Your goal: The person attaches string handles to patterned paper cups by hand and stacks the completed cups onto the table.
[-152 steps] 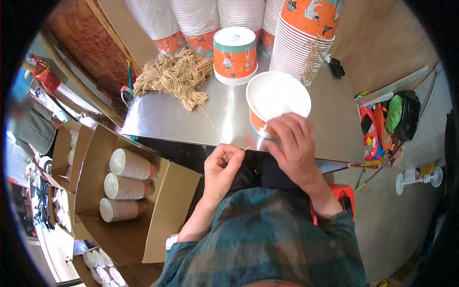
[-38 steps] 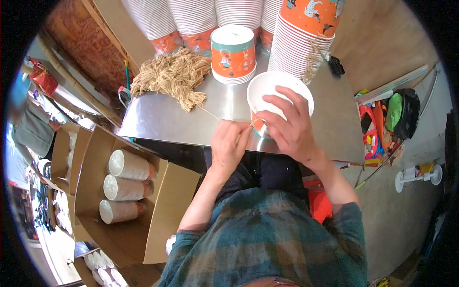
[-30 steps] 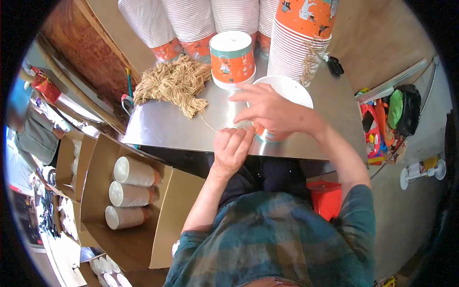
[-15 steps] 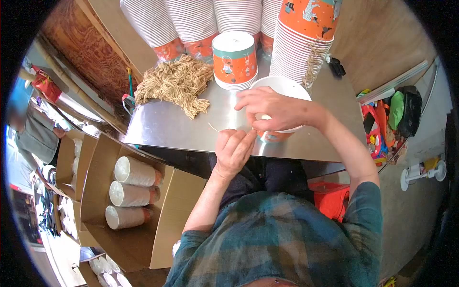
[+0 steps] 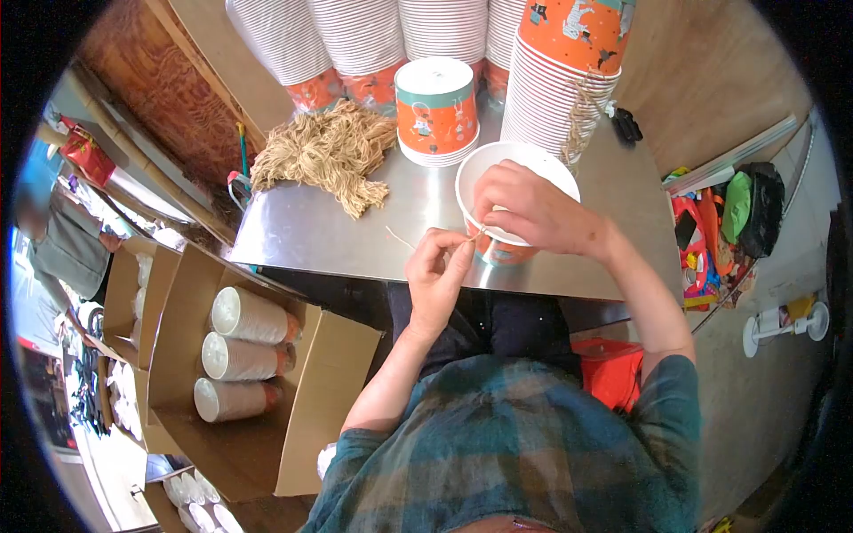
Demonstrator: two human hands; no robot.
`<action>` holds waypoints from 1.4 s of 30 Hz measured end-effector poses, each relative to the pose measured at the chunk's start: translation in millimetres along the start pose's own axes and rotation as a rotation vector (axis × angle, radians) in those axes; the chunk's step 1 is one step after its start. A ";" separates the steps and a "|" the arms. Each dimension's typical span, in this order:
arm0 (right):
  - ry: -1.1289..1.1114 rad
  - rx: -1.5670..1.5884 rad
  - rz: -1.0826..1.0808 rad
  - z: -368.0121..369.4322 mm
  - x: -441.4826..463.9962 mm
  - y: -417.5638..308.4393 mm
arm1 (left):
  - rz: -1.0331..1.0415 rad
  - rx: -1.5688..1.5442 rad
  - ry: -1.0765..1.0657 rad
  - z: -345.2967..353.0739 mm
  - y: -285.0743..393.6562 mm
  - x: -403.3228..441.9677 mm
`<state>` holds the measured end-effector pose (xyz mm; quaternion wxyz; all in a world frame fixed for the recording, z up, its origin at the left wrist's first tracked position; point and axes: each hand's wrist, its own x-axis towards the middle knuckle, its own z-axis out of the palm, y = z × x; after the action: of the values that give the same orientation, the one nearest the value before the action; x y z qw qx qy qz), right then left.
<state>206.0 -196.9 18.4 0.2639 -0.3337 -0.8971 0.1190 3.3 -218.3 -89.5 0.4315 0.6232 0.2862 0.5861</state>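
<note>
My left hand [image 5: 435, 277] is at the table's front edge, its thumb and forefinger pinched on a thin tan string [image 5: 399, 236] whose loose end sticks out to the left. My right hand [image 5: 533, 209] is closed on the same string, beside the near rim of a white-lined orange bucket [image 5: 569, 183]. The bucket stands upright on the metal table, partly hidden by my right hand. Behind my left hand lies a tangled bundle of tan string [image 5: 324, 151]. An upside-down orange bucket stack [image 5: 435, 115] stands beside the bundle.
Wrapped stacks of white-rimmed buckets [image 5: 355, 44] line the back of the metal table [image 5: 311, 235]. A tall stack [image 5: 555, 98] stands at the right. An open cardboard box [image 5: 329, 382] holds three wrapped stacks at lower left. A person [image 5: 71, 244] stands far left.
Compared with the earliest frame, both hands are closer together at the bucket. The string no longer shows running to the bundle. My right hand has lowered its fingers onto the string at the rim.
</note>
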 end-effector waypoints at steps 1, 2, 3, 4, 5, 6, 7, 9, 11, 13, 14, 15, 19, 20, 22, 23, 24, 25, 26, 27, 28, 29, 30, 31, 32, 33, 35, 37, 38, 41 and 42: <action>-0.001 0.002 -0.001 1.5 -1.8 -0.4 | -0.108 -0.132 -0.007 0.5 -1.0 -1.4; 0.031 -0.030 -0.002 3.7 -3.9 -0.4 | -0.109 -0.131 -0.006 0.8 -1.2 -2.4; 0.063 -0.063 -0.002 5.4 -5.5 -1.0 | -0.155 -0.220 -0.006 1.4 -0.4 -2.7; 0.063 -0.062 -0.002 6.3 -6.7 -2.8 | -0.200 -0.309 -0.006 2.1 0.4 -2.7; 0.084 -0.068 0.030 7.0 -7.8 -5.0 | -0.200 -0.310 -0.006 2.7 1.5 -2.7; 0.104 -0.072 0.062 7.8 -8.8 -6.9 | -0.222 -0.339 -0.006 3.2 2.8 -2.7; 0.104 -0.073 0.062 9.0 -9.4 -8.5 | -0.244 -0.369 -0.005 3.6 3.4 -2.8; 0.187 -0.063 0.091 12.6 -9.6 -12.4 | -0.281 -0.398 -0.001 4.0 2.4 -3.3; 0.237 -0.123 0.060 18.1 -9.6 -21.8 | -0.319 -0.429 0.004 3.9 -0.2 -4.3; 0.287 -0.183 0.030 26.8 -11.6 -32.4 | -0.384 -0.550 0.002 3.9 -2.2 -5.3; 0.350 -0.286 0.004 33.0 -13.4 -37.5 | -0.384 -0.550 0.004 4.0 -1.8 -5.8; 0.412 -0.389 -0.023 38.2 -15.3 -41.3 | -0.410 -0.577 0.015 4.1 0.4 -5.9; 0.459 -0.582 -0.077 51.2 -25.4 -44.7 | -0.474 -0.633 0.018 1.3 2.8 -8.0; 0.459 -0.582 -0.077 54.2 -27.9 -43.4 | -0.474 -0.633 0.018 1.5 2.6 -8.7; 0.493 -0.598 -0.110 59.4 -32.2 -40.7 | -0.476 -0.589 0.048 2.2 2.1 -10.2; 0.492 -0.597 -0.110 60.9 -33.0 -40.9 | -0.476 -0.589 0.049 2.2 2.8 -10.5; 0.509 -0.616 -0.114 62.3 -33.8 -41.3 | -0.472 -0.579 0.050 2.2 4.3 -10.8; 0.526 -0.635 -0.117 64.2 -35.0 -41.7 | -0.469 -0.569 0.051 2.2 5.8 -11.6; 0.525 -0.633 -0.114 66.7 -36.5 -42.3 | -0.473 -0.569 0.052 2.2 7.1 -12.8; 0.539 -0.645 -0.098 68.7 -37.3 -42.9 | -0.465 -0.567 0.042 1.9 9.1 -13.2; 0.555 -0.657 -0.084 70.4 -37.5 -43.5 | -0.456 -0.563 0.031 1.7 11.6 -12.9; 0.555 -0.657 -0.083 72.5 -38.2 -44.4 | -0.456 -0.563 0.031 1.8 15.3 -13.2; 0.573 -0.659 -0.069 74.5 -39.1 -45.2 | -0.479 -0.553 0.028 2.2 19.4 -13.7; 0.590 -0.661 -0.054 75.6 -39.6 -45.3 | -0.503 -0.544 0.025 2.4 21.4 -14.3; 0.590 -0.661 -0.054 76.4 -40.0 -45.3 | -0.503 -0.544 0.025 2.5 21.4 -15.3; 0.594 -0.667 -0.051 76.9 -40.8 -45.5 | -0.496 -0.566 0.021 2.6 21.5 -16.5; 0.598 -0.673 -0.048 78.2 -42.3 -44.8 | -0.490 -0.588 0.017 1.5 20.5 -17.1; 0.642 -0.673 -0.084 80.0 -43.4 -43.5 | -0.558 -0.629 -0.023 -1.6 16.3 -16.0; 0.641 -0.672 -0.083 80.5 -43.2 -43.5 | -0.560 -0.629 -0.022 -2.1 13.7 -15.3; 0.704 -0.568 -0.074 82.1 -42.7 -42.9 | -0.624 -0.716 -0.076 -1.8 8.6 -10.7; 0.708 -0.567 -0.077 83.0 -43.9 -42.2 | -0.630 -0.737 -0.102 -1.0 8.8 -9.2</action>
<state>165.5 -260.7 -51.6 0.4569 -0.3793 -0.7605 -0.2625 -0.3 -230.1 -86.3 0.7932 0.3401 0.2128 0.4582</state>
